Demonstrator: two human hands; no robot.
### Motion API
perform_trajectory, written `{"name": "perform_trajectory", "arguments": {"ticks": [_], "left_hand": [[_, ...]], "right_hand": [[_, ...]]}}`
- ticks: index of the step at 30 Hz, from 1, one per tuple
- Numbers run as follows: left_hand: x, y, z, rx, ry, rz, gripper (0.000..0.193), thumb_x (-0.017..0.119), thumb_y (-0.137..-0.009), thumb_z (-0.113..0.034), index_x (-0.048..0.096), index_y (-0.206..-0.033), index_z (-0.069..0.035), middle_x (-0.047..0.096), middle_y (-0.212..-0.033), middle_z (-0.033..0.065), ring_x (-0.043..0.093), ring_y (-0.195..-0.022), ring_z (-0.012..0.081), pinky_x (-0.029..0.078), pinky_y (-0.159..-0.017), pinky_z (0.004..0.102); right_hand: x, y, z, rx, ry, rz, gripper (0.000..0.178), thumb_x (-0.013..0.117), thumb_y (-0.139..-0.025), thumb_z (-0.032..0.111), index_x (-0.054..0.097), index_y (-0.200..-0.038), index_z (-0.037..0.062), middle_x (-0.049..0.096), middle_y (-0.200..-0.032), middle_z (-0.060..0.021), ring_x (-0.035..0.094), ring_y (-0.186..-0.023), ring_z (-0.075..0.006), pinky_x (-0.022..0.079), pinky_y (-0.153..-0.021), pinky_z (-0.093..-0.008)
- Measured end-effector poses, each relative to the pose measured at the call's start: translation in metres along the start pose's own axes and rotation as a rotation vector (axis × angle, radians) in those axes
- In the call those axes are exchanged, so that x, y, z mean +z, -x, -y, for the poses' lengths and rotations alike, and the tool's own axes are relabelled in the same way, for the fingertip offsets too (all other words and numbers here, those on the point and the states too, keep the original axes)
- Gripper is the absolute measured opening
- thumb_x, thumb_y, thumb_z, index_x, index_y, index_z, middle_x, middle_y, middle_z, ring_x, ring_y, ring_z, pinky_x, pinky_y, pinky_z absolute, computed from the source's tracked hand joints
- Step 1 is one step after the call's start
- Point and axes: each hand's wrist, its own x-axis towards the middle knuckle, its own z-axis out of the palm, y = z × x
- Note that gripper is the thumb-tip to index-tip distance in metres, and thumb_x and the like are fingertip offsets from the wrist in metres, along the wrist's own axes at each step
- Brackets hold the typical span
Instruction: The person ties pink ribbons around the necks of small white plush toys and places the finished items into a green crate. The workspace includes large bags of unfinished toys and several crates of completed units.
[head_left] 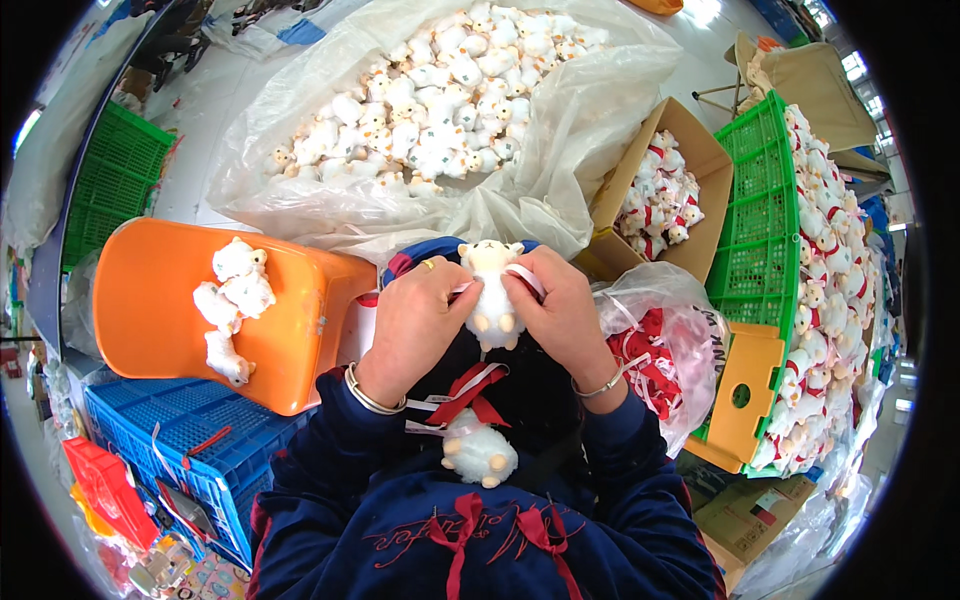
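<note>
In front of me a small white plush toy (490, 300) faces up, between my two hands and over my lap. A pale ribbon (527, 279) shows at both sides of its neck. My left hand (425, 305) pinches the ribbon on one side, fingers closed against the toy. Opposite it, my right hand (552, 300) pinches the ribbon the same way. How the ribbon runs behind the toy is hidden. On my lap rest a second plush toy (480, 455) and several red and white ribbons (470, 392).
At left, an orange stool (150, 300) carries several plush toys beside a blue crate (180, 410). Ahead lies a clear plastic sheet (270, 120) heaped with toys. To the right are a cardboard box (715, 190), a bag of red ribbons (655, 360) and a green crate (750, 240).
</note>
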Motion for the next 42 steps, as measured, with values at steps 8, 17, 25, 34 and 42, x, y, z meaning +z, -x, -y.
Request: {"name": "perform_trajectory", "arguments": {"ticks": [8,17,25,34,42], "left_hand": [[0.002,-0.008,0.011,-0.063,0.315,0.111,0.014,0.072,-0.088,-0.008,0.074,-0.099,-0.001,0.063,-0.078,0.0108,0.062,-0.071,0.0241,0.048,-0.065,0.0332],[0.019,-0.009,0.013,-0.119,0.475,0.054,0.017,0.069,-0.092,-0.01,0.075,-0.105,-0.001,0.067,-0.085,0.0088,0.062,-0.076,0.0172,0.048,-0.07,0.03],[0.02,-0.017,0.015,-0.087,0.576,0.091,0.016,0.07,-0.092,-0.006,0.075,-0.106,0.0,0.066,-0.086,0.0024,0.06,-0.08,0.0102,0.048,-0.073,0.0255],[0.015,-0.023,0.019,-0.118,0.583,0.232,0.013,0.07,-0.093,-0.011,0.073,-0.1,-0.001,0.067,-0.087,0.0039,0.061,-0.078,0.0107,0.049,-0.071,0.0267],[0.03,-0.017,0.011,-0.127,0.624,0.085,0.011,0.072,-0.092,-0.01,0.072,-0.099,-0.002,0.062,-0.082,0.0031,0.059,-0.072,0.0109,0.048,-0.068,0.0269]], "right_hand": [[0.002,-0.007,-0.006,0.074,-0.141,0.039,0.015,0.07,-0.091,0.013,0.068,-0.095,-0.0019,0.06,-0.083,-0.0097,0.056,-0.071,-0.0197,0.045,-0.065,-0.0323],[-0.003,-0.013,-0.003,0.123,-0.212,0.174,0.014,0.071,-0.092,0.013,0.069,-0.096,-0.0011,0.057,-0.079,-0.0053,0.053,-0.072,-0.0136,0.043,-0.066,-0.0294],[-0.003,-0.019,-0.015,-0.036,-0.343,0.186,0.009,0.071,-0.092,0.006,0.07,-0.099,0.0009,0.056,-0.087,-0.0018,0.052,-0.076,-0.0116,0.043,-0.069,-0.0259],[0.001,-0.023,-0.01,0.093,-0.381,0.164,0.009,0.07,-0.094,0.008,0.071,-0.101,0.0019,0.056,-0.087,0.0012,0.051,-0.076,-0.0063,0.043,-0.067,-0.0228],[-0.009,-0.029,-0.006,0.203,-0.52,0.181,0.018,0.062,-0.101,0.011,0.066,-0.114,0.0,0.06,-0.089,0.0013,0.056,-0.08,-0.005,0.046,-0.069,-0.022]]}}
